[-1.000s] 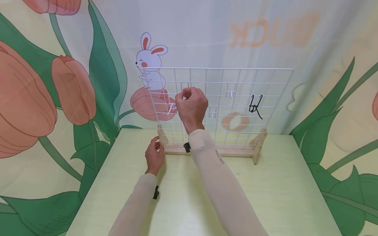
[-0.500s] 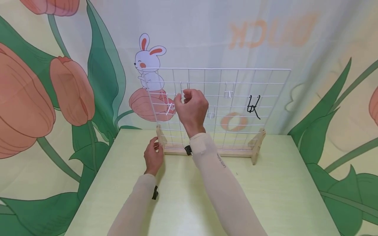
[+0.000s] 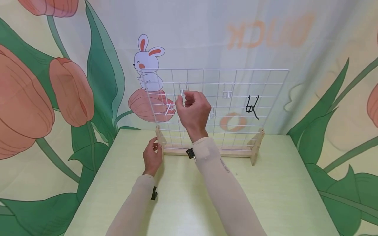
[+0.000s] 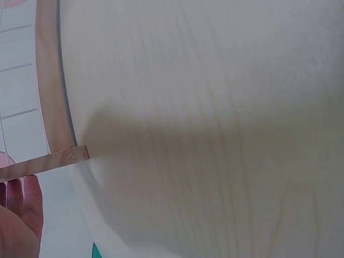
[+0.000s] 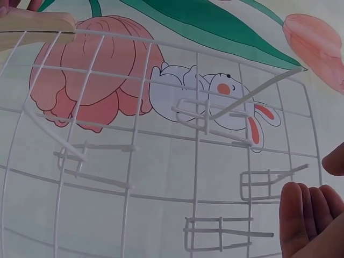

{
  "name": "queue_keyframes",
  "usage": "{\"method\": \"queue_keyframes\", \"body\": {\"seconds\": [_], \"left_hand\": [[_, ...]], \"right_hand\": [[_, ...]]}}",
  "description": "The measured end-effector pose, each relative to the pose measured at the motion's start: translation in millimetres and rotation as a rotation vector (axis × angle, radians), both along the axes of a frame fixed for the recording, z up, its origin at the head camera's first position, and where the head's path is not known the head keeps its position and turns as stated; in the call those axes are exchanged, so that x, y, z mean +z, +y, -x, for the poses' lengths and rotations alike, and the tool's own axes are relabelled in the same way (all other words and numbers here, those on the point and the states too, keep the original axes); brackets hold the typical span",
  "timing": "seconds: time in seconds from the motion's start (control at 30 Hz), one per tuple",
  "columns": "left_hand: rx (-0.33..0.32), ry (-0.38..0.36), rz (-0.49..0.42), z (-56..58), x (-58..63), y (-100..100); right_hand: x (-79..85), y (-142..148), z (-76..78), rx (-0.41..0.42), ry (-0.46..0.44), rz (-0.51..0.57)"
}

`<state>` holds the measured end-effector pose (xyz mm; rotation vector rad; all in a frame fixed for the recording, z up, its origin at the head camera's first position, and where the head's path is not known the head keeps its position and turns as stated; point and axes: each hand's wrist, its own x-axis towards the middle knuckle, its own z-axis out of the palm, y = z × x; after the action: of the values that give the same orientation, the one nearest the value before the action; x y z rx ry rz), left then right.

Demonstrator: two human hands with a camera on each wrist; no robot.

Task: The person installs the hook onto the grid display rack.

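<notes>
A white wire grid panel (image 3: 203,75) stands upright on wooden feet. My right hand (image 3: 195,109) is raised before its left half, thumb and fingers bent and apart with nothing between them. Just beyond those fingertips a white wire hook (image 3: 182,92) hangs on the grid; in the right wrist view the nearest white hook (image 5: 269,184) points its prong at the gap between thumb and fingers. Low at the left, my left hand (image 3: 152,159) rests its fingertips on the outer side of the wooden foot (image 4: 54,160).
Other white hooks hang at the left edge (image 3: 169,108) and upper right (image 3: 227,94) of the grid. A black hook (image 3: 252,107) hangs farther right. A wooden bar (image 3: 206,152) joins the feet on the pale table (image 3: 236,200). Behind hangs a printed curtain (image 3: 206,32).
My right hand's thumb and fingers have parted, and the hand has shifted slightly right and down from the hook. My left hand keeps its place at the foot.
</notes>
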<state>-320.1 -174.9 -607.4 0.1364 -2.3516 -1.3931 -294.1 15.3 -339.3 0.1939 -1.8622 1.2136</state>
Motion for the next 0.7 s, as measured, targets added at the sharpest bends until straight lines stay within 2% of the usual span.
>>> {"method": "queue_keyframes", "body": {"seconds": [0.2, 0.33, 0.43, 0.57, 0.7], "left_hand": [[-0.004, -0.005, -0.011, 2.6, 0.4, -2], [-0.022, -0.035, -0.031, 3.4, 5.8, -4], [-0.05, -0.064, -0.023, -0.3, 12.4, -6], [-0.095, -0.102, 0.047, -14.4, 31.3, -5], [-0.155, -0.115, 0.161, -38.2, 56.6, -1]], "right_hand": [[-4.2, 8, -9.6, 0.044, 0.074, -0.033], [-12.2, 18, -20.8, 0.081, 0.104, -0.149], [-23.4, 29, -33.0, 0.111, 0.105, -0.251], [-43.9, 49, -54.2, 0.16, 0.11, -0.361], [-66.5, 77, -79.2, 0.19, 0.093, -0.435]]}}
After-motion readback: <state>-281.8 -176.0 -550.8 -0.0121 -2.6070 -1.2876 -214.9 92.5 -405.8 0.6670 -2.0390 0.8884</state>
